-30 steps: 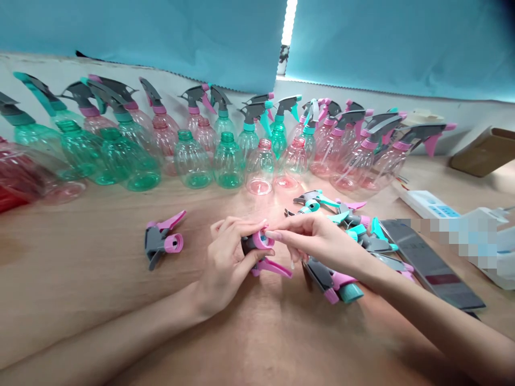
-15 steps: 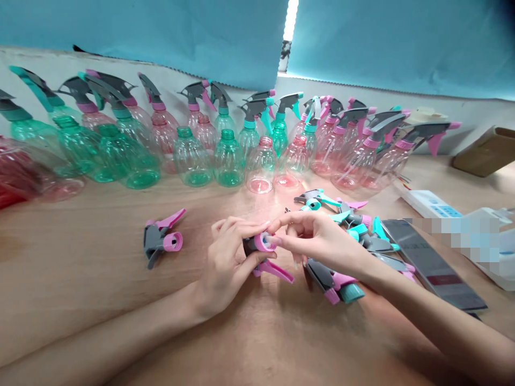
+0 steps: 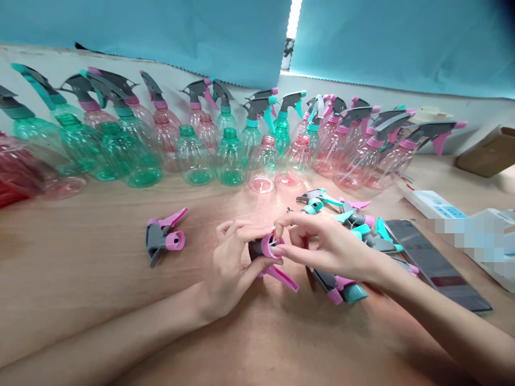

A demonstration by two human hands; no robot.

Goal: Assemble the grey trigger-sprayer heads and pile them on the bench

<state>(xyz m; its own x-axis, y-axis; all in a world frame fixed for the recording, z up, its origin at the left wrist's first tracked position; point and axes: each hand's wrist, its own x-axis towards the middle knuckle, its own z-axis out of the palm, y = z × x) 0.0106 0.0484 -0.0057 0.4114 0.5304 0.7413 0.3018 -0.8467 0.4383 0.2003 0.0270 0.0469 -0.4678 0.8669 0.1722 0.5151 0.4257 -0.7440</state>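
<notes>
Two Hands Are Meeting at a Spray Head over a Wooden Table

The left hand (image 3: pixel 227 262) is holding a gray-and-pink spray head (image 3: pixel 270 247) between fingers and thumb, above the middle of the table (image 3: pixel 181 343). The pink collar is facing the right hand (image 3: pixel 338 244), and the pink trigger is pointing down toward the near side. The right hand is keeping its thumb and forefinger narrow at the collar's mouth; whether they are gripping a small part there, I cannot tell.

The tabletop is showing a light brown wood grain and is catching a bright glow beyond the hands. A loose spray head (image 3: pixel 159 241) is lying on the left, while a pile of spray heads (image 3: pixel 376 244), gray with pink or teal, is spreading behind and below the right forearm. Beside the pile, a dark flat packet (image 3: pixel 438 268) is lying aslant, near a white power strip (image 3: pixel 434 203).

Along the back, green and pink clear bottles (image 3: pixel 229 163) are standing in a crowded row, some wearing spray heads, others showing open necks. A brown box (image 3: pixel 488 153) is sitting at the far right. Behind everything, blue sheets (image 3: pixel 161 37) are hanging over a white wall (image 3: pixel 169 83), and bright light is showing through the gap between them.
</notes>
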